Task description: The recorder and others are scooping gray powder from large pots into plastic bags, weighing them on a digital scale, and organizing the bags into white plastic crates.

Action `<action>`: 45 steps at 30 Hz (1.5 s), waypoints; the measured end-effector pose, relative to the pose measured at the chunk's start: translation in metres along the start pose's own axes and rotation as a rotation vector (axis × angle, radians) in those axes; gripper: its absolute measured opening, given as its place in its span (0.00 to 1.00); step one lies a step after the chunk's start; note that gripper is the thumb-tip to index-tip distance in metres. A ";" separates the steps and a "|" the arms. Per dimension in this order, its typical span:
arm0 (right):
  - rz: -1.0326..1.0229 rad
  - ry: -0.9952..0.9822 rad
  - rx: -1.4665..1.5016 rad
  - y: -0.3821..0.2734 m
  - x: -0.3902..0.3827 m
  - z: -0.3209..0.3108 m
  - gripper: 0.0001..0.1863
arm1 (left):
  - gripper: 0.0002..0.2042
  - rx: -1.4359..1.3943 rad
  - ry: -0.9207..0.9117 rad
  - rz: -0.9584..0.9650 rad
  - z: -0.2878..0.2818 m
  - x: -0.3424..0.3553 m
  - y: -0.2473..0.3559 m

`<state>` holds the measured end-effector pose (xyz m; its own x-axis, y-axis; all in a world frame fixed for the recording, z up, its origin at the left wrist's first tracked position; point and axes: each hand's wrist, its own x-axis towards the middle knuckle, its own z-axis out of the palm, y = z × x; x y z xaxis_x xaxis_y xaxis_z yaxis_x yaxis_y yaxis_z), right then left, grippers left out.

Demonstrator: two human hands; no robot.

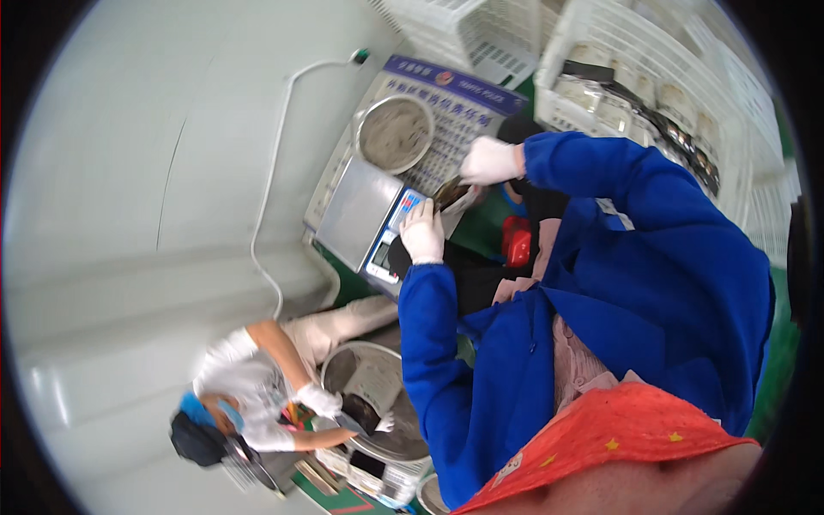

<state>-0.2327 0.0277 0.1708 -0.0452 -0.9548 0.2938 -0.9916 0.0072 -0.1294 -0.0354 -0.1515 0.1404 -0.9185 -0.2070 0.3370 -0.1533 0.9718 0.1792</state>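
Observation:
Between my white-gloved hands is a small pouch (450, 194), dark and shiny at the top and pale lower down. My right hand (492, 161) is closed, pinching the pouch's far edge. On the other side, my left hand (422, 232) grips the near edge with its fingertips, beside the key panel of a weighing scale (354, 215). The scale's flat metal plate carries nothing. A round metal bowl (396, 134) of grey powder stands just beyond the scale. What is inside the pouch cannot be seen.
A printed board (468, 96) lies under the bowl. White plastic crates (558, 90) stand at the upper right, one filled with packed pouches (639, 107). At lower left a co-worker (249, 378) handles a bag over a large basin (343, 365). A white cable (273, 189) runs along the wall.

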 end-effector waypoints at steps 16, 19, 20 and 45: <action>-0.263 0.189 0.048 -0.065 -0.004 -0.054 0.15 | 0.05 -0.437 -0.144 0.190 -0.081 0.013 0.069; -0.238 0.168 0.027 -0.061 -0.014 -0.075 0.19 | 0.04 -0.393 -0.083 0.274 -0.097 0.022 0.079; -0.215 0.130 -0.006 -0.059 -0.016 -0.087 0.19 | 0.03 -0.338 -0.125 0.283 -0.106 0.028 0.081; 0.952 0.352 -0.082 -0.006 -0.092 -0.313 0.17 | 0.04 -0.427 0.302 -0.163 -0.125 0.007 0.025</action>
<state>-0.2609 0.2088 0.4405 -0.8399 -0.4005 0.3662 -0.5298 0.7512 -0.3937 0.0001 -0.1425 0.2629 -0.7397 -0.4359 0.5126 -0.0659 0.8051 0.5895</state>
